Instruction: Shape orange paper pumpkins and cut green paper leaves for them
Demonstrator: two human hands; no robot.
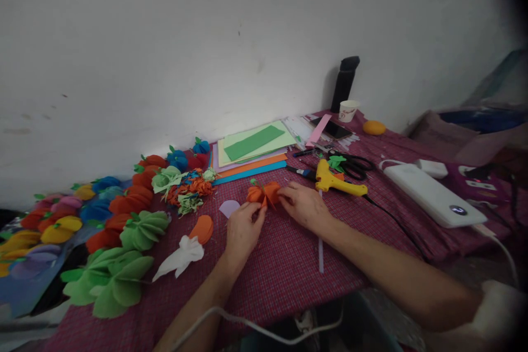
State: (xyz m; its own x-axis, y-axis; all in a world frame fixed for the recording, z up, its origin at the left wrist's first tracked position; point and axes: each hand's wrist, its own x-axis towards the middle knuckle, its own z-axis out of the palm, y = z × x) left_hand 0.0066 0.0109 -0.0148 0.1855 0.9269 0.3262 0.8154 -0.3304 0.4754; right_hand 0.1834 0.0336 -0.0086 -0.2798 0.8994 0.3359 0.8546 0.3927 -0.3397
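An orange paper pumpkin point(256, 194) with a small green stem is held between my hands over the middle of the table. My left hand point(244, 226) pinches its folded paper at the near left side. At the right, the fingers of my right hand point(303, 203) close on the pumpkin's edge; the fingertips are partly hidden by the paper. Left of my left hand lie an orange paper piece point(202, 229), a lilac paper piece point(229, 208) and a crumpled white tissue point(181, 257). A yellow glue gun point(336, 182) rests just beyond my right hand.
Several paper pumpkins point(131, 199) fill the left side, beside shredded paper point(192, 190). Paper sheets point(251, 146) lie at the back. Black scissors point(357, 165), a white power bank point(437, 195), a paper cup point(347, 111) and a black bottle point(345, 85) stand or lie right. A white cable point(272, 335) crosses the front.
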